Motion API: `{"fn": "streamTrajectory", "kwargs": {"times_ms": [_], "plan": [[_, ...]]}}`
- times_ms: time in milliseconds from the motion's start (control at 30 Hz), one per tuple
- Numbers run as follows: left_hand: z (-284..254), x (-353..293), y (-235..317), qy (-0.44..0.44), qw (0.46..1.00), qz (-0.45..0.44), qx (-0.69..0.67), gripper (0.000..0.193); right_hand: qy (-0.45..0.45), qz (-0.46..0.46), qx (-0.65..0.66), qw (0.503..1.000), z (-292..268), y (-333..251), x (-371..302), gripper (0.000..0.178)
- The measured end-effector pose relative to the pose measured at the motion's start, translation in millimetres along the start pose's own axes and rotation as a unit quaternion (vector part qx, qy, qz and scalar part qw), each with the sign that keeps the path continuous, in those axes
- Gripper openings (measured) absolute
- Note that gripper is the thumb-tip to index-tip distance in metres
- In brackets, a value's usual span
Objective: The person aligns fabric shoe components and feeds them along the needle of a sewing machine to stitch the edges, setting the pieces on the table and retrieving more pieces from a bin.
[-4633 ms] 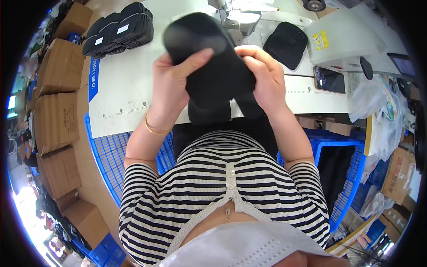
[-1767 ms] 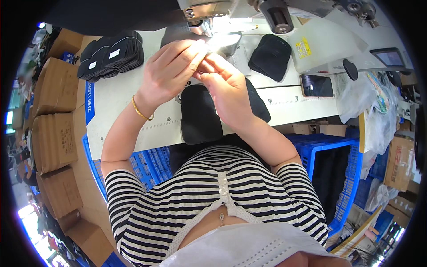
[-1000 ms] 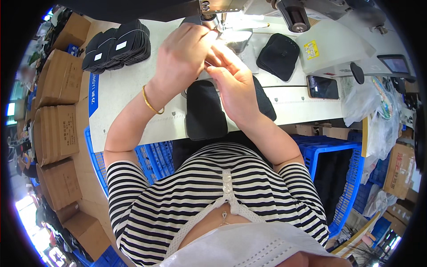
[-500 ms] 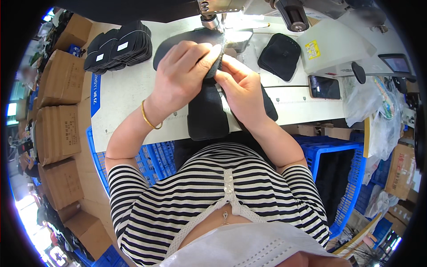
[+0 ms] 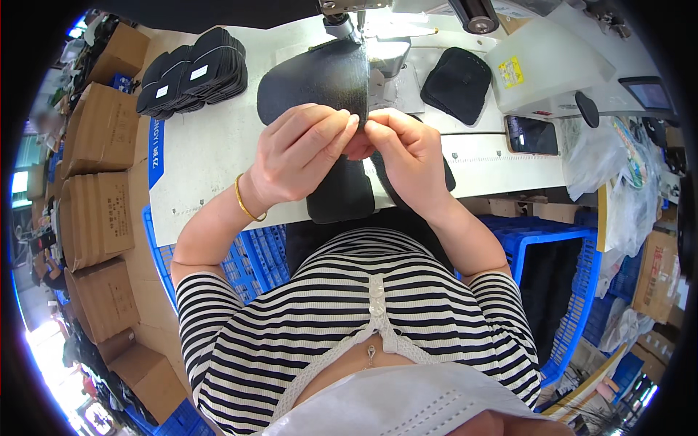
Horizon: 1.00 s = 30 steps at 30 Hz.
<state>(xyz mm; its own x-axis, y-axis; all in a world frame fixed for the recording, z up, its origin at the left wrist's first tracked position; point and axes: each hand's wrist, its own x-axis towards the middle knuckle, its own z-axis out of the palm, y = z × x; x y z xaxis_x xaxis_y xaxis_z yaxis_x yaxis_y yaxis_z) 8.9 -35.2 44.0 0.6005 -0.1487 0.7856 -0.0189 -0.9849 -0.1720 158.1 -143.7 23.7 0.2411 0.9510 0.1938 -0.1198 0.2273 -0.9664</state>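
Note:
A black fabric piece (image 5: 313,81) with rounded corners lies flattened under the sewing machine's needle area (image 5: 358,35), its right edge running toward me. My left hand (image 5: 302,154) is closed, pinching the near end of that piece between thumb and fingers. Close beside it, my right hand (image 5: 408,154) pinches the near right corner. The exact grip of the curled fingers is partly hidden. Below my hands, another black piece (image 5: 340,195) rests at the table's near edge, and a further dark piece (image 5: 392,185) is partly covered by my right hand.
Tied bundles of black pieces (image 5: 193,73) sit at the table's back left. Right of the needle is a small black stack (image 5: 456,84), with a phone (image 5: 531,136) nearby. Blue crates (image 5: 556,236) stand below the table, cardboard boxes (image 5: 98,131) at left, plastic bags (image 5: 600,160) at right.
Both hands have moved toward me, away from the needle. The fabric's right edge, bunched up between my fingers before, now lies straighter and more of the piece shows.

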Motion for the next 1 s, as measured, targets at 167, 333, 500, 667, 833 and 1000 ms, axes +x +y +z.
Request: {"fn": "streamTrajectory", "kwargs": {"times_ms": [167, 333, 500, 667, 833, 1000], "plan": [[4, -2, 0, 0.005, 1.000, 0.012, 0.004, 0.034, 0.020, 0.006, -0.012, 1.000, 2, -1, 2, 0.017], [5, -1, 4, -0.007, 1.000, 0.018, 0.014, 0.032, 0.054, -0.017, -0.070, 0.996, 1, -1, 1, 0.016], [8, 2, 2, -0.004, 0.997, -0.013, 0.082, 0.029, 0.078, -0.011, -0.025, 0.997, 1, 0, 3, 0.015], [16, 5, -7, 0.032, 0.996, -0.006, 0.079, 0.031, 0.080, -0.016, 0.004, 0.997, -1, 1, 15, 0.016], [25, 6, -20, 0.051, 0.995, -0.002, 0.090, 0.033, 0.089, -0.033, 0.004, 0.996, -3, 4, 31, 0.018], [28, 6, -35, 0.044, 0.995, 0.002, 0.093, 0.032, 0.091, -0.052, -0.007, 0.994, -4, 5, 46, 0.018]]}}
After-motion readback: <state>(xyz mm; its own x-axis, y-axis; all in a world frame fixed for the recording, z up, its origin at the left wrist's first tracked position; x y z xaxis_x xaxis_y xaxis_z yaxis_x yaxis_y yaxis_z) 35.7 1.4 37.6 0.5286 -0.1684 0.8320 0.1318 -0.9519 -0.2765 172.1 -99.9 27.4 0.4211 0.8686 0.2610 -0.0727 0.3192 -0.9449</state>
